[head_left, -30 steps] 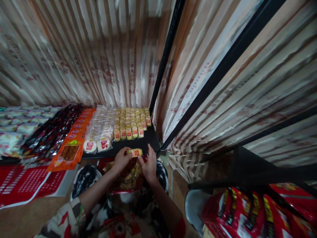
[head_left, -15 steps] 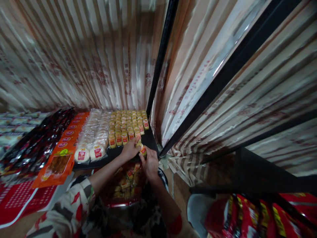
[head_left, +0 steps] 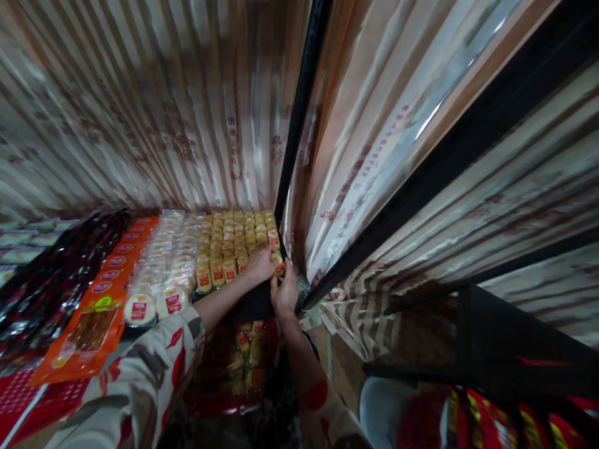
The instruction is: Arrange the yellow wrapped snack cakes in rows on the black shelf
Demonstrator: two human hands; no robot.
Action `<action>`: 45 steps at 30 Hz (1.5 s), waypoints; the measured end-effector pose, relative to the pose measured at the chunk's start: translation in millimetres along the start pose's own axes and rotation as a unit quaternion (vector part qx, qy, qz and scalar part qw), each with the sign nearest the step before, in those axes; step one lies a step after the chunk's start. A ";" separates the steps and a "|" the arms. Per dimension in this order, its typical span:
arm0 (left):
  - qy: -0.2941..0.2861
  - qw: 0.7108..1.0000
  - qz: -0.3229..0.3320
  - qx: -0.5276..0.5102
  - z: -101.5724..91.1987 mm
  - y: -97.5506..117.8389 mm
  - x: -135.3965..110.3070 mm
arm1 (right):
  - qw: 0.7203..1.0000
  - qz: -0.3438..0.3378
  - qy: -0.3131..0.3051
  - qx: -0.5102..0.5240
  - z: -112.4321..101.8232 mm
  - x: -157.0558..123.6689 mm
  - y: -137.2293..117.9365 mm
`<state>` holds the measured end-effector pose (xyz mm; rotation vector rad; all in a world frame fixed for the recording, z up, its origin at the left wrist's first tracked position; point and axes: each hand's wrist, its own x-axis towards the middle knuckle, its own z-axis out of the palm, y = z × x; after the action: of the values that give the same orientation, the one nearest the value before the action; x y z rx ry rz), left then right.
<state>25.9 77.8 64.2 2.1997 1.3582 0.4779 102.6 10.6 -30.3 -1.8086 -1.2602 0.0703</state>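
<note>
The left hand (head_left: pixel 262 263) and the right hand (head_left: pixel 284 291) jointly grasp one small yellow block-shaped packet in clear plastic wrap (head_left: pixel 279 267). The fingertips of both hands contact the packet; the fingers partly cover it. The packet is located near the right edge of the black flat shelf (head_left: pixel 255 304), in front of the rightmost column of a block of matching yellow wrapped packets (head_left: pixel 229 243). This block occupies the right end of the shelf and extends from the rear edge toward the front edge.

To its left, in order: two columns of white round packets in clear plastic (head_left: pixel 171 302); a flat orange plastic bag with a clear window (head_left: pixel 96 324), overhanging the front edge; and a row of dark glossy plastic packages (head_left: pixel 60 280). Below the front edge, a red container (head_left: pixel 219 408) holds loose yellow packets (head_left: pixel 255 355).
</note>
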 end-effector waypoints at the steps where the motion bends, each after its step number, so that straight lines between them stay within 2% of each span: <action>1: -0.003 1.000 0.001 0.006 0.5 1.5 4.1 | 1.000 0.004 0.006 0.004 2.7 2.8 0.5; 5: -0.005 1.000 0.011 0.004 4.1 4.4 19.8 | 1.000 0.020 0.022 0.003 11.3 14.6 1.4; 10: 0.047 0.999 0.023 0.002 8.9 -1.6 29.9 | 0.997 0.052 0.037 -0.033 16.3 32.7 -0.1; 13: 0.060 0.992 0.071 0.089 7.6 -7.7 26.7 | 0.996 0.069 0.033 -0.042 18.3 42.1 -1.5; 17: 0.031 0.963 0.156 0.219 2.9 -14.7 18.2 | 0.996 0.073 0.024 -0.048 23.6 51.6 -1.3; 23: 0.020 0.933 0.213 0.288 3.5 -20.6 14.0 | 0.998 0.042 0.023 -0.036 33.2 59.8 4.7; 29: 0.030 0.928 0.224 0.295 8.0 -22.0 16.9 | 0.999 0.004 0.033 -0.004 37.7 60.1 12.1; 38: 0.018 0.936 0.215 0.278 12.2 -21.3 18.5 | 0.999 -0.009 0.031 0.000 42.8 56.8 17.3; 45: 0.049 0.943 0.223 0.241 14.4 -16.8 3.8 | 1.000 -0.014 0.012 0.006 41.6 53.8 21.9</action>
<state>23.2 84.1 42.8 2.9513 1.1002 0.4515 123.3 76.9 -47.4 -1.7759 -1.2654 0.0392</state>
